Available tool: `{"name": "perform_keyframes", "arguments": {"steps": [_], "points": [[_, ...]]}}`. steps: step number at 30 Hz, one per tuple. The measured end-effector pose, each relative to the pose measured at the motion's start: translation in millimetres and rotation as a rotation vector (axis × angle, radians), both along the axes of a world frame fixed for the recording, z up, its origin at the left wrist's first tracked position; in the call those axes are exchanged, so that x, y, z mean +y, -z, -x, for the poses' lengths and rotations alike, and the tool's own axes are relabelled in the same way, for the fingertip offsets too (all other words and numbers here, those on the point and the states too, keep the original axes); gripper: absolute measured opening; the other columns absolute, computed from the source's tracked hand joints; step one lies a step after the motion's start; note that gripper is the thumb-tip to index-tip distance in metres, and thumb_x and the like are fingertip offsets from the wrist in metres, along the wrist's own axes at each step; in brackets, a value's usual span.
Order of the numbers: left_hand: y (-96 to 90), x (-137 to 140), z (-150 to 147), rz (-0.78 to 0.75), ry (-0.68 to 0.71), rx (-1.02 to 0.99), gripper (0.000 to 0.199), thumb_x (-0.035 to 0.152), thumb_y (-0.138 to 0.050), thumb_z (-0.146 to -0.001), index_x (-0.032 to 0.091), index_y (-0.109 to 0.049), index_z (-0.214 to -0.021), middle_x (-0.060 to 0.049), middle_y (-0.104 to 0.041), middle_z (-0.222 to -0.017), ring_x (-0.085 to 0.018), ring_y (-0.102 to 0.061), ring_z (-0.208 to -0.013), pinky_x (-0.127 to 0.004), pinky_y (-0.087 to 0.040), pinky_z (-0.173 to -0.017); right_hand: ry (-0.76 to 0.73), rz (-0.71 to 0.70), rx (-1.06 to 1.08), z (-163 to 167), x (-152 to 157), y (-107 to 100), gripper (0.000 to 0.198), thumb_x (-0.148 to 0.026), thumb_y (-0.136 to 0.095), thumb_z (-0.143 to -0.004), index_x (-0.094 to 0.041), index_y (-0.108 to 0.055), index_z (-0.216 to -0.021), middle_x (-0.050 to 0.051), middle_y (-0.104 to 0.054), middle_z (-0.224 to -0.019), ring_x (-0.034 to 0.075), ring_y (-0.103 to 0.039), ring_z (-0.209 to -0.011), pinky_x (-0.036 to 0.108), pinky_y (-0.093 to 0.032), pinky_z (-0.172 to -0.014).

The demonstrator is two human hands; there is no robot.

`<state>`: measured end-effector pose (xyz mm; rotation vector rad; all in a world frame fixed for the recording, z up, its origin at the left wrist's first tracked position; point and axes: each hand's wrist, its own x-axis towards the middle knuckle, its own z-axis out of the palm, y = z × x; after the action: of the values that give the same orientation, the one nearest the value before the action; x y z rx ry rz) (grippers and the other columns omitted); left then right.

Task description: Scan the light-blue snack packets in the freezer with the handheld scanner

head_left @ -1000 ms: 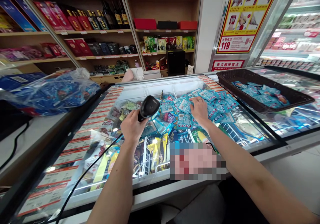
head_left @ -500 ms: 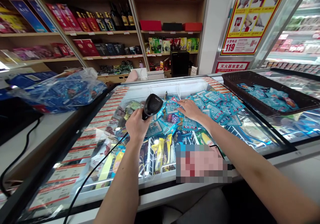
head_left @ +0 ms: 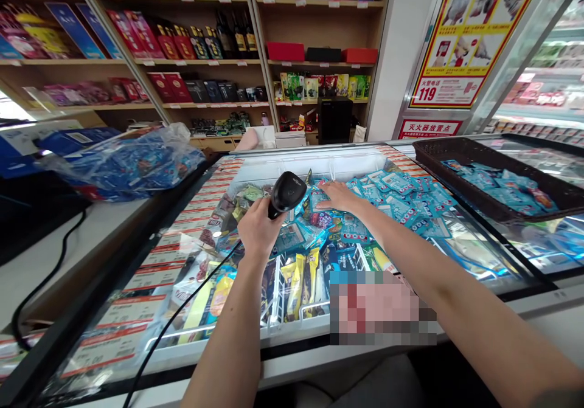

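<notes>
My left hand (head_left: pixel 259 228) is wrapped round the handle of a black barcode scanner (head_left: pixel 288 193), whose head tilts over the chest freezer's glass top. A black cable trails from it towards the lower left. My right hand (head_left: pixel 340 197) lies with fingers stretched out on a blue snack packet (head_left: pixel 318 199), touching it without a visible grip. Many more blue packets (head_left: pixel 401 204) are spread in a loose pile on the glass to its right. Below the glass, yellow-wrapped ice creams (head_left: pixel 298 280) show in white wire baskets.
A dark brown plastic basket (head_left: pixel 502 210) with blue packets sits at the right. At the left, a clear bag of blue packets (head_left: pixel 137 162) rests on a counter. Price labels (head_left: pixel 157 277) line the freezer's left side. A pixelated patch hides something near the front edge.
The whole view has shifted slightly, so everything sits a little further right and lower. My right hand has slid a bit left across the packets, closer to the scanner.
</notes>
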<state>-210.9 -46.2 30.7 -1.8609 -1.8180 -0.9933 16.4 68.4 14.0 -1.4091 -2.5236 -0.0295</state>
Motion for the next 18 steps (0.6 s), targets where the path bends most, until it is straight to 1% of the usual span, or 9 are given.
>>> {"name": "perform_keyframes", "arguments": {"steps": [3, 5, 6, 8, 11, 13, 15, 18], "points": [[0.5, 0.3, -0.2, 0.004, 0.000, -0.001, 0.034, 0.051, -0.053, -0.077, 0.022, -0.061, -0.093, -0.003, -0.065, -0.087, -0.019, -0.060, -0.079, -0.027, -0.031, -0.057, 0.028, -0.069, 0.066, -0.2, 0.6, 0.4, 0.081, -0.058, -0.068, -0.065, -0.015, -0.045, -0.130, 0.015, -0.053, -0.115, 0.029, -0.047, -0.109, 0.040, -0.037, -0.092], [1.0, 0.3, -0.6, 0.007, 0.004, 0.002, 0.036, 0.052, -0.054, -0.076, 0.022, -0.062, -0.095, -0.002, -0.066, -0.088, -0.019, -0.061, -0.080, -0.027, -0.031, -0.057, 0.033, -0.116, 0.112, -0.1, 0.4, 0.1, 0.082, -0.055, -0.072, -0.062, -0.013, -0.047, -0.128, 0.014, -0.053, -0.111, 0.028, -0.046, -0.107, 0.039, -0.036, -0.094], [1.3, 0.3, -0.9, 0.009, 0.006, 0.003, 0.036, 0.052, -0.054, -0.076, 0.023, -0.062, -0.097, -0.002, -0.066, -0.088, -0.019, -0.061, -0.080, -0.026, -0.032, -0.057, 0.034, -0.133, 0.142, -0.1, 0.3, -0.3, 0.079, -0.053, -0.073, -0.061, -0.014, -0.049, -0.125, 0.013, -0.052, -0.110, 0.027, -0.046, -0.107, 0.039, -0.036, -0.094], [1.6, 0.0, -1.6, 0.016, 0.010, 0.010, 0.036, 0.051, -0.054, -0.076, 0.024, -0.061, -0.099, -0.002, -0.066, -0.089, -0.019, -0.061, -0.080, -0.026, -0.032, -0.057, 0.045, -0.156, 0.223, -0.2, 0.4, -1.5, 0.066, -0.046, -0.074, -0.064, -0.015, -0.053, -0.119, 0.012, -0.051, -0.109, 0.026, -0.047, -0.105, 0.037, -0.038, -0.092], [1.9, -0.6, -2.9, 0.025, 0.025, 0.024, 0.035, 0.050, -0.054, -0.077, 0.024, -0.061, -0.099, -0.001, -0.066, -0.089, -0.018, -0.061, -0.080, -0.026, -0.032, -0.057, 0.079, -0.169, 0.401, -1.0, -0.1, -5.6, 0.042, -0.036, -0.067, -0.073, -0.017, -0.057, -0.108, 0.008, -0.055, -0.104, 0.022, -0.051, -0.099, 0.034, -0.040, -0.088], [2.0, -1.1, -4.0, 0.031, 0.039, 0.035, 0.033, 0.050, -0.054, -0.077, 0.023, -0.061, -0.096, -0.001, -0.066, -0.089, -0.019, -0.061, -0.083, -0.026, -0.032, -0.057, 0.121, -0.156, 0.527, -2.5, -2.5, -10.0, 0.029, -0.034, -0.061, -0.077, -0.018, -0.057, -0.101, 0.005, -0.059, -0.097, 0.019, -0.054, -0.092, 0.032, -0.041, -0.084], [2.1, -1.5, -5.4, 0.036, 0.051, 0.045, 0.033, 0.049, -0.055, -0.077, 0.023, -0.061, -0.096, -0.002, -0.066, -0.090, -0.019, -0.061, -0.084, -0.027, -0.033, -0.058, 0.170, -0.138, 0.635, -5.5, -7.3, -15.0, 0.023, -0.036, -0.056, -0.079, -0.019, -0.057, -0.095, 0.003, -0.061, -0.090, 0.018, -0.055, -0.086, 0.031, -0.041, -0.079], [2.7, -2.0, -7.7, 0.039, 0.070, 0.057, 0.032, 0.048, -0.054, -0.077, 0.023, -0.061, -0.097, -0.002, -0.066, -0.090, -0.019, -0.061, -0.085, -0.027, -0.033, -0.058, 0.242, -0.132, 0.747, -14.4, -18.2, -19.5, 0.022, -0.040, -0.054, -0.079, -0.020, -0.055, -0.089, 0.001, -0.061, -0.085, 0.016, -0.055, -0.079, 0.029, -0.042, -0.074]]}}
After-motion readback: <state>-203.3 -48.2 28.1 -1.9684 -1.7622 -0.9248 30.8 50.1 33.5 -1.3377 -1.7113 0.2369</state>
